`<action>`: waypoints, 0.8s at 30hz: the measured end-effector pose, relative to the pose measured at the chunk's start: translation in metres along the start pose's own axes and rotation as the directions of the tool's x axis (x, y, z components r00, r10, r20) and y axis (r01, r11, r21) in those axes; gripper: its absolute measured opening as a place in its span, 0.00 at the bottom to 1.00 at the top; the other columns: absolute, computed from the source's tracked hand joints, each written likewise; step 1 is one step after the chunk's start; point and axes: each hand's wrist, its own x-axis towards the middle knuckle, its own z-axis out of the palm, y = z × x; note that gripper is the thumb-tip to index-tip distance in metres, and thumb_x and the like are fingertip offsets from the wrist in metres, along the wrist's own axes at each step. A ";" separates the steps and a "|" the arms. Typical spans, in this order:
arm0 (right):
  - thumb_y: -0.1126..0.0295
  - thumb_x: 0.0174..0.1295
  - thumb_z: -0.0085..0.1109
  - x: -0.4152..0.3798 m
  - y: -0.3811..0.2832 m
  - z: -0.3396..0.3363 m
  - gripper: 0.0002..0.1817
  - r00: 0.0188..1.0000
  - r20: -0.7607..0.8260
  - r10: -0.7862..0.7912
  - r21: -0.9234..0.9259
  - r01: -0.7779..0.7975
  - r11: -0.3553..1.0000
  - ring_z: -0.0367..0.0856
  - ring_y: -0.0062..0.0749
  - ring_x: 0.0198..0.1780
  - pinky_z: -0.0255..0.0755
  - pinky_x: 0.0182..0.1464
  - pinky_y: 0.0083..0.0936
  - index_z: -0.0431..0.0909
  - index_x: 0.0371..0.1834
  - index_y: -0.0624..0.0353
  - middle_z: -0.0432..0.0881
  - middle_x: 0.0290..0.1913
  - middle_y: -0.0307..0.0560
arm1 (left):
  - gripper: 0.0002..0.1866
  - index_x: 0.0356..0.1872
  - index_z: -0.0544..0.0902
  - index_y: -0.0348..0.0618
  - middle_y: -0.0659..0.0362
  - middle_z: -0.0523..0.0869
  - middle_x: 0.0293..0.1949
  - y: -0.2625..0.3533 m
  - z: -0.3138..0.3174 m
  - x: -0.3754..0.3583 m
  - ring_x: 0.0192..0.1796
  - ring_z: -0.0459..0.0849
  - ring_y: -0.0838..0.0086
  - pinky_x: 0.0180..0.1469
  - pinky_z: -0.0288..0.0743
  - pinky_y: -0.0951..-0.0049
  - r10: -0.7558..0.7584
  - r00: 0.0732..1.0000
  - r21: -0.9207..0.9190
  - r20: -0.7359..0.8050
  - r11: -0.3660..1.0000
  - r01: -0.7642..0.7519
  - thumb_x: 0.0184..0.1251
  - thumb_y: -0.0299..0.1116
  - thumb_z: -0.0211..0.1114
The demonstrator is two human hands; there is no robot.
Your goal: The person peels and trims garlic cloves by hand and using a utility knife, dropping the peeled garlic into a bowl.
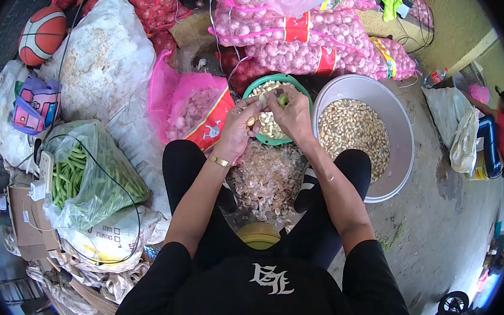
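Note:
Over a green colander of peeled garlic cloves, my two hands meet at the fingertips. My left hand is closed around garlic cloves, with brownish skins showing at its palm. Closed as well, my right hand grips a small green object, perhaps a knife handle; any blade is hidden. A pale clove seems pinched where the fingertips touch. Below, a pile of papery garlic skins lies between my feet. Right of the colander stands a large whitish tub with many unpeeled cloves in it.
An opened pink mesh sack of garlic leans by my left knee. Full garlic sacks are stacked ahead. At left are a bag of green beans with a cable across it and a basketball. Another person sits at far right.

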 end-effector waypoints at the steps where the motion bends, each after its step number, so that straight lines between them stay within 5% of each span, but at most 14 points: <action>1: 0.68 0.59 0.65 0.000 0.000 0.000 0.12 1.000 -0.001 0.001 0.000 -0.001 1.000 0.69 0.28 0.20 0.65 0.25 0.31 0.79 0.31 0.70 0.75 0.18 0.53 | 0.14 0.51 0.76 0.43 0.67 0.76 0.25 -0.001 -0.001 0.001 0.17 0.71 0.86 0.13 0.56 0.87 -0.007 1.000 -0.014 0.006 1.000 0.007 0.68 0.35 0.64; 5: 0.68 0.59 0.64 -0.003 -0.001 -0.002 0.13 1.000 -0.006 -0.001 -0.013 0.001 1.000 0.69 0.30 0.19 0.65 0.25 0.32 0.79 0.30 0.71 0.75 0.17 0.54 | 0.13 0.49 0.77 0.44 0.68 0.75 0.24 -0.003 -0.001 0.003 0.17 0.71 0.85 0.14 0.57 0.88 -0.008 1.000 -0.002 -0.010 1.000 0.008 0.68 0.36 0.64; 10: 0.66 0.60 0.64 -0.006 -0.015 -0.010 0.15 0.999 0.050 0.008 -0.070 -0.004 0.998 0.73 0.33 0.21 0.67 0.27 0.34 0.79 0.29 0.72 0.76 0.19 0.57 | 0.12 0.48 0.79 0.44 0.68 0.76 0.24 -0.003 -0.014 0.008 0.18 0.71 0.85 0.15 0.60 0.88 -0.095 0.995 -0.197 -0.004 0.976 0.092 0.69 0.38 0.64; 14: 0.63 0.59 0.64 -0.012 -0.018 -0.015 0.16 0.975 0.210 0.078 -0.095 -0.059 0.994 0.76 0.39 0.22 0.69 0.30 0.36 0.79 0.30 0.70 0.79 0.22 0.60 | 0.11 0.47 0.79 0.43 0.66 0.76 0.25 0.003 -0.024 0.012 0.19 0.70 0.85 0.16 0.63 0.88 -0.103 0.992 -0.294 0.069 0.948 0.119 0.70 0.37 0.62; 16: 0.62 0.57 0.66 -0.017 -0.009 -0.017 0.16 0.963 0.264 0.061 -0.044 -0.051 0.998 0.76 0.41 0.22 0.70 0.30 0.36 0.80 0.30 0.68 0.79 0.23 0.61 | 0.14 0.49 0.75 0.42 0.56 0.84 0.40 0.008 -0.026 0.013 0.20 0.71 0.84 0.17 0.65 0.89 -0.071 0.995 -0.352 0.071 0.931 0.092 0.70 0.37 0.62; 19: 0.61 0.52 0.69 -0.024 -0.003 -0.023 0.16 0.882 0.466 0.068 -0.199 0.030 0.980 0.79 0.45 0.24 0.72 0.32 0.37 0.81 0.33 0.64 0.81 0.25 0.59 | 0.15 0.52 0.73 0.42 0.50 0.83 0.49 0.012 -0.027 0.010 0.21 0.72 0.83 0.17 0.66 0.89 -0.069 0.992 -0.434 0.107 0.894 0.109 0.71 0.38 0.61; 21: 0.63 0.50 0.71 -0.029 -0.006 -0.026 0.14 0.863 0.490 0.122 -0.339 0.060 0.939 0.81 0.38 0.31 0.73 0.39 0.35 0.81 0.32 0.62 0.82 0.27 0.54 | 0.17 0.56 0.72 0.42 0.51 0.82 0.49 0.013 -0.030 0.009 0.21 0.70 0.83 0.17 0.65 0.88 -0.082 0.984 -0.462 0.156 0.875 0.146 0.72 0.36 0.59; 24: 0.64 0.49 0.72 -0.035 0.015 -0.016 0.14 0.869 0.486 0.091 -0.314 0.076 0.946 0.82 0.40 0.33 0.74 0.40 0.35 0.82 0.33 0.60 0.83 0.29 0.52 | 0.19 0.61 0.71 0.41 0.52 0.82 0.49 0.015 -0.029 0.007 0.21 0.69 0.82 0.17 0.63 0.87 -0.090 0.974 -0.469 0.208 0.865 0.180 0.73 0.36 0.57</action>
